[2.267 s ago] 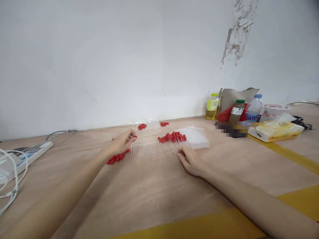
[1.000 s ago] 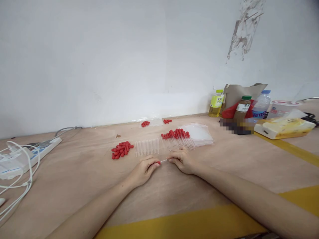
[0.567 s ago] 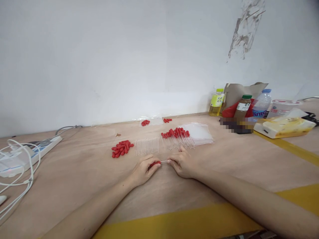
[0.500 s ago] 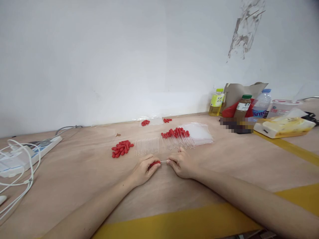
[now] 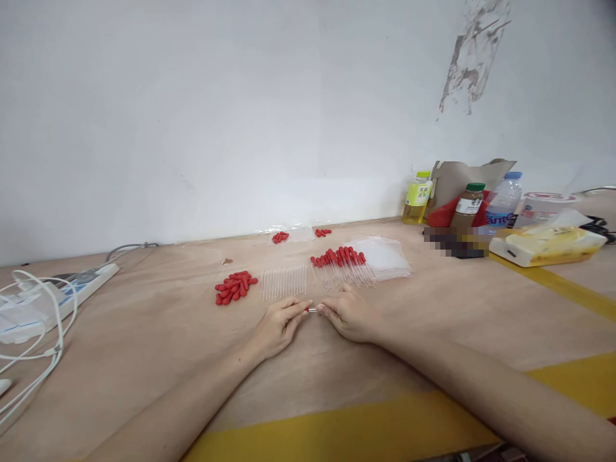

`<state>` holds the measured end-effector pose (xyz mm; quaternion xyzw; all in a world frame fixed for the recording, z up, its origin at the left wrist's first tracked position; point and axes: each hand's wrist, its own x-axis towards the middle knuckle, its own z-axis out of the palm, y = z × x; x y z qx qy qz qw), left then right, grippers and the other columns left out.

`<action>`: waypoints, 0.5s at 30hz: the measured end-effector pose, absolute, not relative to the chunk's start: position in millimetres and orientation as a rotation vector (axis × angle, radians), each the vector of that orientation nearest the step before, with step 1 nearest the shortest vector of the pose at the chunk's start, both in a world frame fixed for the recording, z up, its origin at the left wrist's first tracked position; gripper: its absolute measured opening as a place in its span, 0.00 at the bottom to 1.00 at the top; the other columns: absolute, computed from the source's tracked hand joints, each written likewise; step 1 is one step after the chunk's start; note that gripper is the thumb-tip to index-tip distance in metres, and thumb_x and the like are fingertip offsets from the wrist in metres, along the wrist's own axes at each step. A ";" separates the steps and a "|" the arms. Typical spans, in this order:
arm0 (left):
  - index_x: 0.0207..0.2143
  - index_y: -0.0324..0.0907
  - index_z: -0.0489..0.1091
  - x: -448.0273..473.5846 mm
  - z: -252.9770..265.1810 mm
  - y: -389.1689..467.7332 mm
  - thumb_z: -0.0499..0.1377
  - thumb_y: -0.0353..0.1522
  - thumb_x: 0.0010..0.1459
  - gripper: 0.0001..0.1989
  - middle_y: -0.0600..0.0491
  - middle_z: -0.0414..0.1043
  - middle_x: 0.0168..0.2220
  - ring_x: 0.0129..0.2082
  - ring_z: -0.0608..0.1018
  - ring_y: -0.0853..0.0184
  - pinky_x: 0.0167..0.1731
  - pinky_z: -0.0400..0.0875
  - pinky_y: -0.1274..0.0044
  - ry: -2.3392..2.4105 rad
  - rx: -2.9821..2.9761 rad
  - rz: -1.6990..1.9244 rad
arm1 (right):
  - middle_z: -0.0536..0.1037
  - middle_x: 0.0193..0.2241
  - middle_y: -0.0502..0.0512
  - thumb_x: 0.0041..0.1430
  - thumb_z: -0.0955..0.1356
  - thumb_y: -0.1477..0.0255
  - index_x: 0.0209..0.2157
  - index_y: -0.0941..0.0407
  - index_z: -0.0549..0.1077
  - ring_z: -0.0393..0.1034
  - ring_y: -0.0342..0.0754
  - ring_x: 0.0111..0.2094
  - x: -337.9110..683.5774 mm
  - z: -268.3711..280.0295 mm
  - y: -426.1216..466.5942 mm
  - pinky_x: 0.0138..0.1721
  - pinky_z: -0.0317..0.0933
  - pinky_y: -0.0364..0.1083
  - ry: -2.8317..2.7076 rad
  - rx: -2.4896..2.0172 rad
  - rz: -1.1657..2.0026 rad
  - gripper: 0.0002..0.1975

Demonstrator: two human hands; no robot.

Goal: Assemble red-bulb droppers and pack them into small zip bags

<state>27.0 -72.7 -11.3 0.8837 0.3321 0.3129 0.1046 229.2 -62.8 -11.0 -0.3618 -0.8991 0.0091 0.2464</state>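
My left hand [image 5: 279,327] is closed around a red rubber dropper bulb [image 5: 307,310], and only its tip shows past the fingers. A thin clear dropper tube [image 5: 313,310] spans the short gap between the hands, with its near end at the bulb's mouth. Pinched in my right hand [image 5: 352,317] is the tube's other end, hidden by the fingers. Just beyond my hands lie a row of bare clear tubes [image 5: 283,282] and, right of it, several droppers with red bulbs fitted [image 5: 344,258]. A pile of loose red bulbs [image 5: 235,287] sits to the left.
White plastic bags [image 5: 382,256] lie behind the droppers. More red bulbs [image 5: 280,237] rest near the wall. At the right stand a yellow-capped bottle [image 5: 416,197], a brown drink bottle [image 5: 469,205] and a tissue pack [image 5: 546,245]. A power strip [image 5: 96,285] with white cables is at the left.
My hands have come slightly closer together, so less of the tube shows. My left fingers have straightened over the bulb and now cover most of it.
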 end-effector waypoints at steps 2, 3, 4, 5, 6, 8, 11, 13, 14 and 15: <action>0.49 0.43 0.64 26.8 -12.0 -72.0 0.45 0.28 0.60 0.16 0.51 0.68 0.32 0.30 0.70 0.69 0.33 0.65 0.77 1.005 2.578 0.944 | 0.72 0.30 0.55 0.61 0.56 0.70 0.35 0.56 0.71 0.62 0.44 0.31 233.2 -5.9 -63.8 0.35 0.46 0.46 -2.470 -0.934 -0.165 0.14; 0.48 0.43 0.65 26.9 -12.2 -72.0 0.46 0.28 0.60 0.16 0.52 0.68 0.32 0.30 0.70 0.69 0.33 0.65 0.77 1.021 2.558 0.952 | 0.71 0.32 0.56 0.60 0.57 0.71 0.37 0.56 0.71 0.61 0.45 0.33 235.2 -3.5 -64.7 0.35 0.46 0.46 -2.479 -0.912 -0.244 0.14; 0.47 0.43 0.66 26.9 -12.3 -72.0 0.46 0.29 0.60 0.15 0.52 0.69 0.33 0.31 0.71 0.69 0.34 0.65 0.77 1.037 2.533 0.963 | 0.71 0.32 0.57 0.59 0.57 0.71 0.37 0.56 0.71 0.61 0.46 0.34 237.0 -1.7 -65.8 0.35 0.46 0.46 -2.491 -0.897 -0.299 0.13; 0.46 0.43 0.67 26.9 -12.5 -72.1 0.47 0.30 0.60 0.14 0.52 0.70 0.33 0.32 0.71 0.69 0.35 0.65 0.77 1.059 2.505 0.976 | 0.71 0.32 0.57 0.59 0.58 0.72 0.36 0.56 0.72 0.60 0.47 0.35 238.6 -0.4 -66.9 0.35 0.45 0.47 -2.506 -0.893 -0.330 0.12; 0.45 0.43 0.67 26.6 -12.8 -72.0 0.49 0.31 0.59 0.13 0.52 0.70 0.34 0.32 0.71 0.69 0.35 0.65 0.77 1.092 2.469 0.997 | 0.71 0.31 0.57 0.58 0.58 0.73 0.34 0.56 0.72 0.60 0.47 0.35 240.0 0.3 -67.8 0.35 0.45 0.47 -2.520 -0.902 -0.338 0.12; 0.48 0.43 0.62 24.9 -13.7 -71.4 0.52 0.33 0.57 0.16 0.53 0.68 0.35 0.31 0.71 0.69 0.33 0.66 0.77 1.188 2.375 1.050 | 0.72 0.30 0.57 0.57 0.59 0.73 0.30 0.57 0.72 0.61 0.47 0.35 242.6 0.2 -67.6 0.36 0.46 0.47 -2.517 -0.967 -0.304 0.12; 0.49 0.41 0.57 20.1 -14.6 -69.9 0.55 0.34 0.55 0.20 0.56 0.65 0.31 0.23 0.67 0.73 0.26 0.64 0.80 1.313 2.273 1.043 | 0.73 0.28 0.55 0.56 0.60 0.71 0.28 0.57 0.73 0.64 0.46 0.33 247.0 -0.8 -58.8 0.36 0.48 0.46 -2.364 -1.197 -0.106 0.11; 0.40 0.40 0.63 17.3 -13.7 -69.4 0.54 0.34 0.55 0.10 0.58 0.62 0.24 0.21 0.65 0.73 0.23 0.61 0.81 1.314 2.326 0.913 | 0.74 0.26 0.53 0.55 0.60 0.69 0.27 0.56 0.73 0.65 0.45 0.30 249.1 0.4 -46.7 0.32 0.50 0.43 -2.180 -1.403 0.131 0.12; 0.33 0.40 0.64 16.5 -12.7 -69.5 0.53 0.33 0.55 0.06 0.59 0.60 0.22 0.20 0.64 0.73 0.22 0.59 0.81 1.300 2.374 0.839 | 0.74 0.25 0.52 0.54 0.60 0.68 0.26 0.57 0.73 0.66 0.45 0.28 249.3 1.9 -39.5 0.30 0.51 0.43 -2.089 -1.493 0.226 0.12; 0.28 0.40 0.63 16.1 -11.5 -69.7 0.53 0.33 0.55 0.06 0.60 0.59 0.20 0.20 0.63 0.73 0.21 0.57 0.81 1.285 2.423 0.777 | 0.75 0.24 0.52 0.53 0.60 0.68 0.25 0.57 0.72 0.66 0.45 0.27 248.4 4.0 -32.1 0.29 0.51 0.42 -2.013 -1.571 0.278 0.12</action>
